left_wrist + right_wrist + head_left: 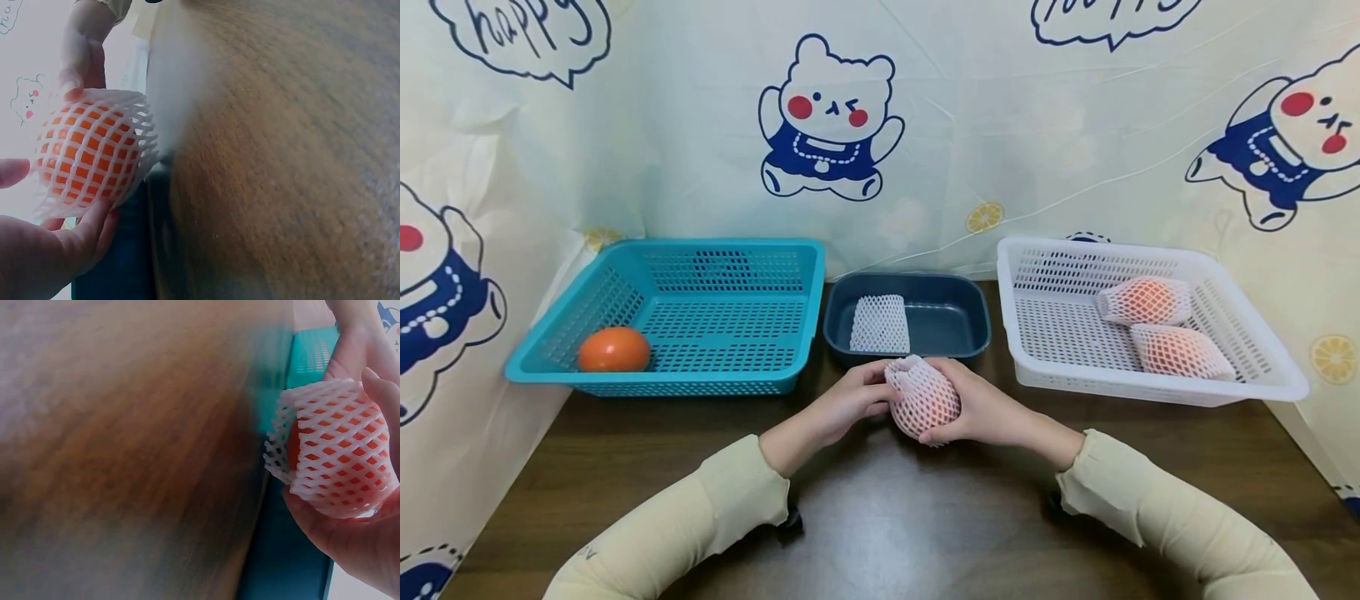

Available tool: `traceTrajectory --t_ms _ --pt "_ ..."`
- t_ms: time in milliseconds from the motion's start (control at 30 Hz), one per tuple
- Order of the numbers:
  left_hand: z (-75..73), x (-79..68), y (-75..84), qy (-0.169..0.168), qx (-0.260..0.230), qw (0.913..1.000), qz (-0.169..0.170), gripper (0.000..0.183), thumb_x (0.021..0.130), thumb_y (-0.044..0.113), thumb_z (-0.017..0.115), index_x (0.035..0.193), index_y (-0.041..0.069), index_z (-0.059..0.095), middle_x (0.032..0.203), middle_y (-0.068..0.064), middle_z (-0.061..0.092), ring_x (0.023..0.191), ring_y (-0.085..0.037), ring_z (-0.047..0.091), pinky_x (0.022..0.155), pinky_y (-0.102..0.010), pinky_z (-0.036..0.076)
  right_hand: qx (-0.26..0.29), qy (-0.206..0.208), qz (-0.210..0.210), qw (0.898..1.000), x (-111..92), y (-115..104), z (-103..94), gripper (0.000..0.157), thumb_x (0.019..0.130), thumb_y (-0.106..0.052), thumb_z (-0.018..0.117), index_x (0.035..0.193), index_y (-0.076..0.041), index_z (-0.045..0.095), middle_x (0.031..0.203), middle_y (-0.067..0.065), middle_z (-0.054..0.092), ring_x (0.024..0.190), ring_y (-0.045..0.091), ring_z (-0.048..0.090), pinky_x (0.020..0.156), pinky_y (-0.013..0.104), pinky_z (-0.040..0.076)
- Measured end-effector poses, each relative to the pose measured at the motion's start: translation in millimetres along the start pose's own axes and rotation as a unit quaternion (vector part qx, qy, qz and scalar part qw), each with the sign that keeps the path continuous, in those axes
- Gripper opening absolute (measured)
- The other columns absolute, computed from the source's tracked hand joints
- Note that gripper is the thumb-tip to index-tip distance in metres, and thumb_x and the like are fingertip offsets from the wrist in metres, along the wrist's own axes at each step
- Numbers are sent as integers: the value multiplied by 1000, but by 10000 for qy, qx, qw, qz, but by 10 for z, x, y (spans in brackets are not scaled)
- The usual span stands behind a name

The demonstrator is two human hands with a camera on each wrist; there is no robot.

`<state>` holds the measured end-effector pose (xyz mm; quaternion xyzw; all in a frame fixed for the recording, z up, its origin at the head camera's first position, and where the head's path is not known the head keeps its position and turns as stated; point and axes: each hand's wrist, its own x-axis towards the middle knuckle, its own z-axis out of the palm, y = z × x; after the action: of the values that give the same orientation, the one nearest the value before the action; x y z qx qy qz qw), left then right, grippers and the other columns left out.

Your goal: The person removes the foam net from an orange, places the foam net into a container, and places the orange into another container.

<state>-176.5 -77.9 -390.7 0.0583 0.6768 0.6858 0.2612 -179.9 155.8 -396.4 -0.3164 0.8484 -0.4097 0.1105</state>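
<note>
right hand (983, 407) wraps round the netted orange fruit (925, 406), left hand (852, 400) gripping its other side, just in front of the dark tray (951, 318), and a loosened hold could let it slip and roll across the tabletop (868, 525)!

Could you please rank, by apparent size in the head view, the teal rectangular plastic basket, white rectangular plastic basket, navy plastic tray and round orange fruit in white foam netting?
1. Teal basket and white basket: too alike to rank
2. Navy tray
3. Netted fruit
</note>
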Motion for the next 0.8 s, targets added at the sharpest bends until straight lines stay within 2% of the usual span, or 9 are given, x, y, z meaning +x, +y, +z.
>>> traceTrajectory --t_ms 167,367,500,633,800 --pt "-10 3 -1 -124 123 9997 152 55 96 4 61 148 -6 46 143 -22 54 119 -23 58 104 -40 49 -52 63 -19 10000 -23 51 10 94 75 -29 93 149 -4 40 142 14 50 125 30 51 104 52 45" --pt "-10 -7 -6 -342 357 9984 275 56 97 4 61 149 -6 45 147 -21 52 123 -25 57 105 -43 47 -302 164 -60 9994 -61 100 15 96 74 -30 94 149 -4 41 142 14 50 127 31 50 104 53 45" --pt "15 -9 -12 -356 300 9984 310 56 96 5 64 148 -6 47 145 -20 55 120 -23 59 103 -40 49 -232 143 -85 9996 -85 104 9 95 75 -32 94 149 -4 42 142 14 50 127 31 50 105 53 44" --pt "35 1 -18 -344 257 9985 330 57 94 6 68 147 -4 49 142 -19 58 121 -25 61 100 -39 51 -194 200 -123 9995 -106 91 -18 84 80 -29 90 147 -4 46 141 14 52 125 31 52 102 52 47" --pt "51 18 -38 -371 374 9978 407 58 93 5 70 147 -3 50 145 -18 55 131 -32 55 101 -42 50 -398 277 -139 9987 -116 62 -78 64 90 -26 81 144 -2 54 144 17 54 126 33 55 100 53 48"
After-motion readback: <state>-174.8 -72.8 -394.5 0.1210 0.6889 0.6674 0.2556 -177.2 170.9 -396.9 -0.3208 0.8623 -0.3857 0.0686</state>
